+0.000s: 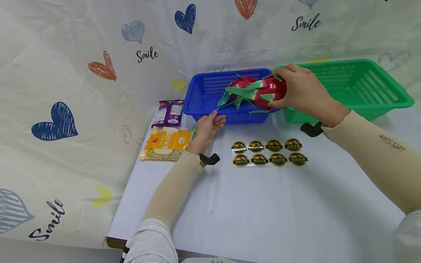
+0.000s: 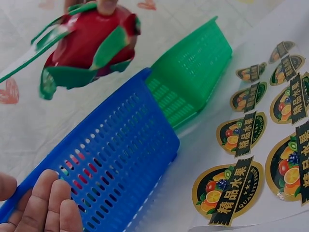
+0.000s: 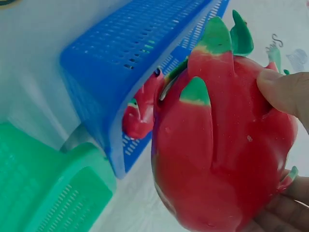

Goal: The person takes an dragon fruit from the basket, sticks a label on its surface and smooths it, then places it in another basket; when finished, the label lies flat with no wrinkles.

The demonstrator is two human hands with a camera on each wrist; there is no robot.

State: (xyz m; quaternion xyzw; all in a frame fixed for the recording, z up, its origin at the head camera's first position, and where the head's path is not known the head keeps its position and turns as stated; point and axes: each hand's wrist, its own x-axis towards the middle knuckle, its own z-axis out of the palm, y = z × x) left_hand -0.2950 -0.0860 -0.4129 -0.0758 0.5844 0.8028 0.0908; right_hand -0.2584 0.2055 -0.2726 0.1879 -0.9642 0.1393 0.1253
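My right hand (image 1: 300, 86) grips a red dragon fruit (image 1: 271, 91) with green-tipped scales, held above the right part of the blue basket (image 1: 227, 118). In the right wrist view the thumb presses on the side of this dragon fruit (image 3: 222, 140) and the other fingers lie beneath it. A second dragon fruit (image 1: 241, 83) is inside the blue basket, partly hidden behind the first. At the basket's near left rim, my left hand (image 1: 205, 131) pinches the edge, thumb on the inner side and fingers against the outer wall, as the left wrist view shows.
A green basket (image 1: 365, 107) stands to the right of the blue one. Round fruit stickers (image 1: 274, 146) lie on a sheet in front. To the left are a purple packet (image 1: 169, 113) and a yellow bag (image 1: 166, 144). A heart-printed cloth (image 1: 98, 33) hangs behind the white table (image 1: 250, 212).
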